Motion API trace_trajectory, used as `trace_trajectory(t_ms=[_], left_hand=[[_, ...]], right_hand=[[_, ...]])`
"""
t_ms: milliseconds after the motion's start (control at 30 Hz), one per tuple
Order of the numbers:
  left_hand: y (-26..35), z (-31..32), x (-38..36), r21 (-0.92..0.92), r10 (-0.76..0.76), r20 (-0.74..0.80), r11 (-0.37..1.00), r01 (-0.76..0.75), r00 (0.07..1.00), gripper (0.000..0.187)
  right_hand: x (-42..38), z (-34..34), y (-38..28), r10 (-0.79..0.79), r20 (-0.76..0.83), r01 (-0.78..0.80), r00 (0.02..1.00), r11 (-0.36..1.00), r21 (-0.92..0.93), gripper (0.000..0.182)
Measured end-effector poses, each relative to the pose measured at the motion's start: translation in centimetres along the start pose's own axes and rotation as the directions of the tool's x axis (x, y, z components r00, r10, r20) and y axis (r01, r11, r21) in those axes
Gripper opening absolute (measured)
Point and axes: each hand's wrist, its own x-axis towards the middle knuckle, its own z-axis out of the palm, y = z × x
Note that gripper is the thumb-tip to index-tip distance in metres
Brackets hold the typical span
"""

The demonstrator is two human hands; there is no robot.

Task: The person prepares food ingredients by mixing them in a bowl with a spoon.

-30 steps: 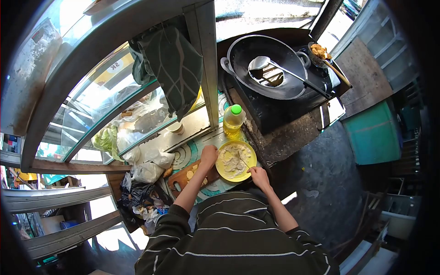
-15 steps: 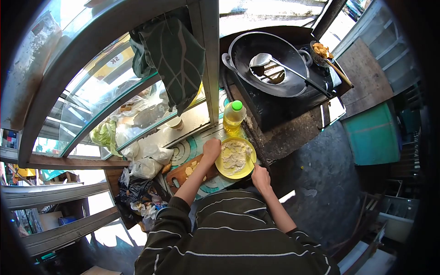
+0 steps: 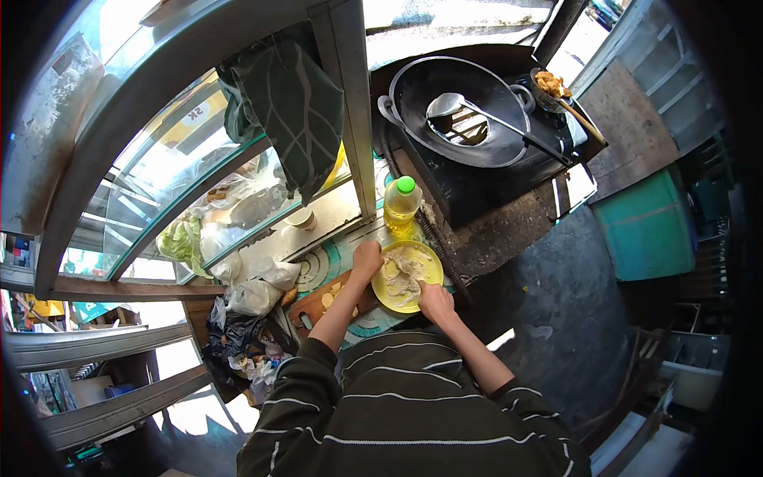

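Observation:
A yellow plate [image 3: 385,297] with a raised rim holds a pale, thick, lumpy batter [image 3: 404,274]. My left hand [image 3: 368,260] is closed on the plate's left rim. My right hand [image 3: 436,302] is closed over the plate's lower right side, on a thin utensil whose end dips toward the batter; its exact kind is hidden. Just behind the plate stands a bottle of yellow oil [image 3: 400,216] with a green cap. Left of it, partly under my left forearm, lies a wooden cutting board [image 3: 303,312] with several pale yellow slices [image 3: 328,299].
A large black wok [image 3: 407,87] with a ladle [image 3: 446,103] in it sits on the stove at the back right. Beside it, a strainer holds fried food [image 3: 551,83]. A glass case with a hanging green cloth [image 3: 302,103] rises at left, with plastic bags [image 3: 254,294] below.
My right hand has moved left and slightly up, from the plate's right edge to over the batter. The batter's shape has shifted. My left hand stays at the rim.

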Motion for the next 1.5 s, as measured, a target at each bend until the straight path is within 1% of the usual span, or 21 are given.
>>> trace_trajectory(t_ms=[33, 100, 133, 167, 233, 367, 500, 600, 667, 767, 833, 900, 967, 1000, 1100, 1167, 1233, 1300, 1433, 1467, 1500], left_hand=[[0.0, 0.0, -0.1, 0.001, 0.017, 0.016, 1.000, -0.017, 1.000, 0.011], [-0.2, 0.3, -0.4, 0.003, 0.028, 0.029, 1.000, -0.028, 0.999, 0.010], [-0.3, 0.7, -0.6, 0.020, 0.047, 0.017, 0.999, -0.048, 0.999, 0.010], [-0.5, 1.1, -0.9, 0.035, 0.066, 0.008, 0.997, -0.066, 0.998, 0.009], [-0.8, 1.6, -1.4, 0.028, 0.055, 0.007, 0.998, -0.055, 0.998, 0.010], [-0.7, 1.4, -2.2, 0.060, 0.031, 0.034, 0.998, -0.033, 0.999, 0.011], [-0.3, 0.8, -2.3, 0.059, 0.025, 0.078, 0.998, -0.030, 0.997, 0.012], [-0.9, 1.4, -2.2, 0.060, 0.017, 0.067, 0.998, -0.021, 0.998, 0.012], [-1.2, 1.4, -1.9, -0.032, -0.009, 0.070, 0.999, 0.011, 0.998, 0.013], [-1.4, 0.9, -1.6, -0.049, 0.031, 0.098, 0.998, -0.027, 0.995, 0.013], [-1.1, 0.5, -1.7, -0.079, 0.021, 0.088, 0.997, -0.014, 0.996, 0.012], [-1.0, 0.3, -1.6, -0.108, 0.001, 0.077, 0.994, 0.007, 0.997, 0.012], [-1.0, 0.4, -1.7, -0.104, -0.022, 0.078, 0.994, 0.030, 0.997, 0.012], [-1.1, 0.5, -1.8, -0.106, -0.028, 0.078, 0.994, 0.036, 0.997, 0.012], [-0.9, 0.4, -1.9, -0.115, 0.000, 0.062, 0.993, 0.007, 0.998, 0.012], [-1.0, 0.5, -1.9, -0.061, -0.022, 0.080, 0.998, 0.027, 0.997, 0.018], [-1.0, 0.5, -2.0, -0.061, -0.026, 0.070, 0.998, 0.030, 0.997, 0.018], [-0.6, 0.5, -2.0, -0.064, -0.022, 0.062, 0.998, 0.026, 0.998, 0.017], [-0.4, 0.3, -2.0, -0.081, -0.060, 0.058, 0.995, 0.065, 0.996, 0.017], [-0.5, 0.4, -2.1, -0.079, -0.068, 0.057, 0.994, 0.073, 0.996, 0.017], [-0.6, 0.5, -2.1, -0.080, -0.078, 0.055, 0.993, 0.082, 0.995, 0.017]], right_hand=[[-0.6, -0.3, 0.3, 0.001, -0.004, -0.001, 1.000, 1.000, -0.001, 0.030], [-1.8, -0.7, 1.4, -0.020, -0.018, 0.022, 1.000, 0.992, 0.124, 0.031], [-2.4, -0.9, 1.8, 0.006, -0.064, 0.007, 0.998, 0.980, 0.199, 0.031], [-2.7, -1.1, 2.0, 0.004, -0.060, 0.008, 0.998, 0.980, 0.197, 0.031], [-3.2, -1.5, 2.5, 0.067, -0.145, -0.026, 0.987, 0.963, 0.266, 0.029], [-2.3, -1.3, 3.2, 0.146, -0.161, -0.106, 0.976, 0.967, 0.231, 0.029], [-1.3, -0.3, 2.8, 0.153, -0.152, -0.127, 0.976, 0.978, 0.167, 0.033], [0.0, 0.9, 1.5, 0.079, -0.109, -0.071, 0.991, 0.995, 0.075, 0.038], [0.8, 1.3, 1.0, 0.048, -0.084, -0.040, 0.995, 0.995, 0.089, 0.037], [1.0, 0.5, 1.0, 0.004, -0.038, 0.000, 0.999, 0.996, 0.093, 0.036], [0.6, -0.2, 2.3, -0.131, -0.011, 0.131, 0.991, 0.988, 0.077, 0.034], [-1.0, -2.6, 2.0, -0.106, 0.012, 0.105, 0.994, 0.993, 0.059, 0.031], [-2.4, -3.5, 2.5, 0.018, -0.051, -0.012, 0.999, 0.994, 0.108, 0.031], [-2.5, -3.4, 3.0, 0.015, -0.045, -0.010, 0.999, 0.994, 0.105, 0.031], [-2.2, -2.0, 4.0, 0.122, -0.106, -0.111, 0.987, 0.988, 0.108, 0.031], [-1.4, -0.3, 3.1, 0.150, -0.100, -0.148, 0.984, 0.989, 0.030, 0.032], [-0.4, 0.5, 2.1, 0.145, -0.095, -0.140, 0.985, 0.989, 0.051, 0.033], [0.4, 0.7, 1.5, 0.017, -0.069, -0.006, 0.997, 0.988, 0.152, 0.035], [-0.2, -0.4, 2.4, -0.071, -0.023, 0.074, 0.997, 0.972, 0.225, 0.035], [-1.0, -1.2, 2.6, 0.005, -0.029, 0.001, 1.000, 0.974, 0.229, 0.033], [-1.8, -1.9, 2.7, 0.097, -0.105, -0.073, 0.990, 0.975, 0.211, 0.029]])
